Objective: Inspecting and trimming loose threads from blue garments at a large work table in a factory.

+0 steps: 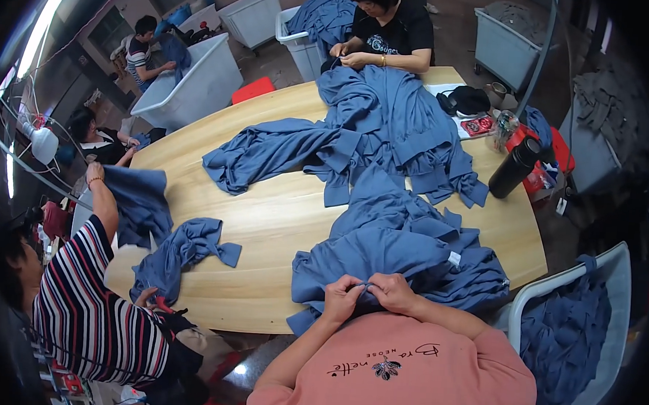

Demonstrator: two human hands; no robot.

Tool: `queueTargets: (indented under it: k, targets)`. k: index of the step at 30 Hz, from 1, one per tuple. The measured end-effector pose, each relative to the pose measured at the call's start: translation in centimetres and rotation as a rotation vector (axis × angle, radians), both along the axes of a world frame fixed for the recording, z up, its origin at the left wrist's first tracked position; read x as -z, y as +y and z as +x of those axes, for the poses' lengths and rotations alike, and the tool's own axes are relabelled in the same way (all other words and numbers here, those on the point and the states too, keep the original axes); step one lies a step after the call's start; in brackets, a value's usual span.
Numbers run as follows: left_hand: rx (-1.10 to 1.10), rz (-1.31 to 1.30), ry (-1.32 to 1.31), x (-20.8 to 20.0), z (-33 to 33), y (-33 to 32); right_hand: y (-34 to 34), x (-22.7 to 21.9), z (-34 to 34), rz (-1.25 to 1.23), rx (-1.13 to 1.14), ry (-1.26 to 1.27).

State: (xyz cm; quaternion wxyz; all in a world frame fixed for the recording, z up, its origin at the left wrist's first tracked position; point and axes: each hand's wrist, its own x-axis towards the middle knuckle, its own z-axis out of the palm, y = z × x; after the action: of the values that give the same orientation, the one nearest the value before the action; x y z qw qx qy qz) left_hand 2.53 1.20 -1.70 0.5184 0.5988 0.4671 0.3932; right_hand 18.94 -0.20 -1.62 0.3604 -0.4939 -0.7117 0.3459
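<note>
A blue knit garment (369, 256) lies bunched on the near edge of the wooden table, in front of my body. Both hands pinch its near edge: my left hand (342, 297) and my right hand (395, 293) meet almost fingertip to fingertip. Between them a small fold of the cloth shows; whether anything else is in the fingers is too small to make out. To the right of my hands, a white label (454, 260) sits on the blue cloth. More blue garments (388, 110) are heaped just beyond.
The pale wooden table (265, 207) carries a black bottle (515, 167) at right. A white bin (515, 315) of blue garments stands by my right side. One co-worker (99, 308) lifts cloth at left; another (392, 30) works across the table. More bins (191, 85) stand behind.
</note>
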Motion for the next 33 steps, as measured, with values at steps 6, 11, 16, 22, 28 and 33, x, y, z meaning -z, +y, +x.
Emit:
queueTargets:
  k: [6, 11, 16, 22, 28, 33]
  targets:
    - [-0.091, 0.426, 0.261, -0.6, 1.1, -0.5, 0.1, 0.1, -0.3, 0.148, 0.139, -0.041]
    - [-0.023, 0.573, 0.375, -1.1, 1.7, 0.0, 0.2, -0.3, 0.1, 0.21, 0.195, -0.14]
    - [-0.025, 0.456, 0.425, -0.2, 0.6, 2.7, 1.1, -0.5, 3.2, 0.144, 0.377, -0.173]
    - [0.095, -0.076, 0.232, 2.3, 0.7, 4.3, 1.1, -0.9, 2.7, 0.481, 0.322, -0.668]
    - [0.102, -0.27, 0.145, 2.9, -0.4, 4.8, 1.8, -0.2, 0.8, 0.781, -0.053, -0.475]
    - [0.068, -0.189, 0.278, 2.2, -0.6, 4.6, 2.4, 1.0, 0.3, 0.674, -0.193, -0.461]
